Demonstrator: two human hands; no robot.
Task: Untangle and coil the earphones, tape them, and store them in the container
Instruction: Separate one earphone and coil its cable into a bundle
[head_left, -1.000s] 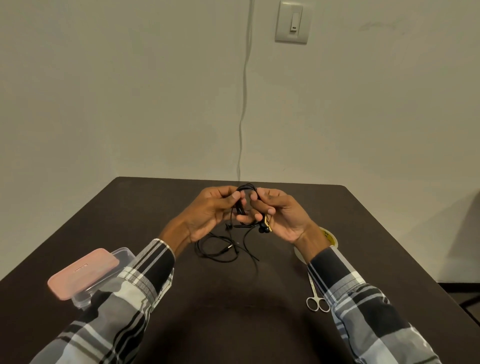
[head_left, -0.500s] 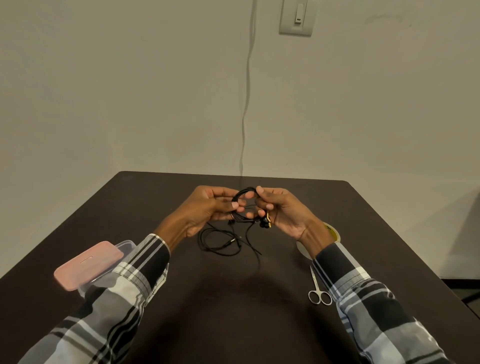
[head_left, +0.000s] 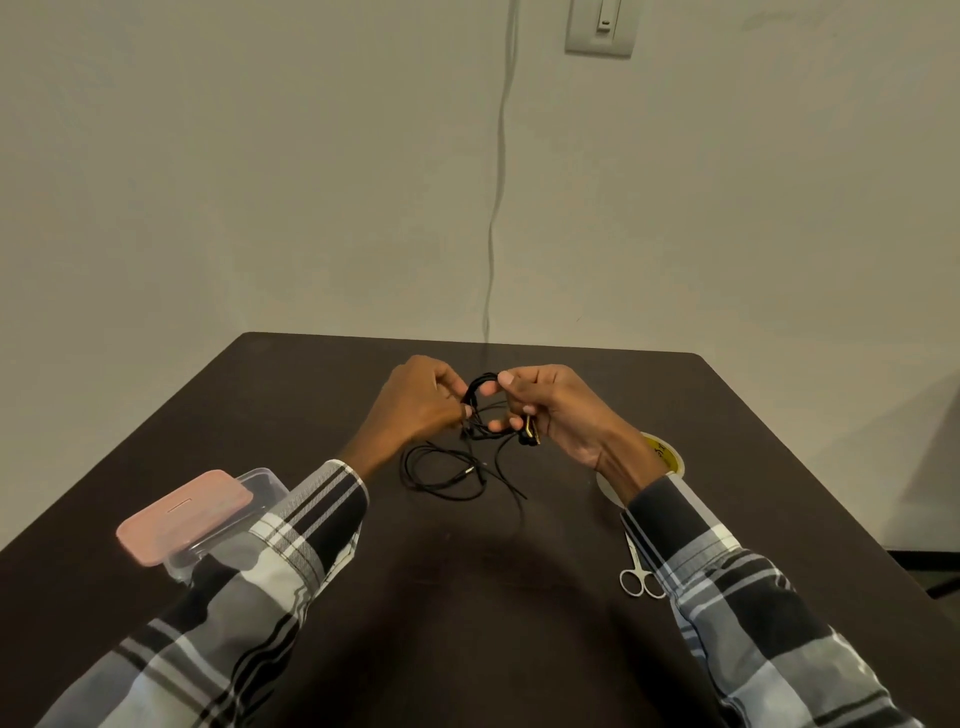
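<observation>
Two things flank my arms: scissors (head_left: 638, 572) and tape (head_left: 662, 457) by my right sleeve, container (head_left: 208, 519) by my left. My left hand (head_left: 421, 402) and right hand (head_left: 556, 410) both pinch the earphones (head_left: 480, 410) above the table (head_left: 311, 395); loose cord trails beneath.

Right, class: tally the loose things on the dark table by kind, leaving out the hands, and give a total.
Black wired earphones: 1
Clear plastic container with pink lid: 1
Small silver metal scissors: 1
Roll of tape, yellow label: 1
Total: 4
</observation>
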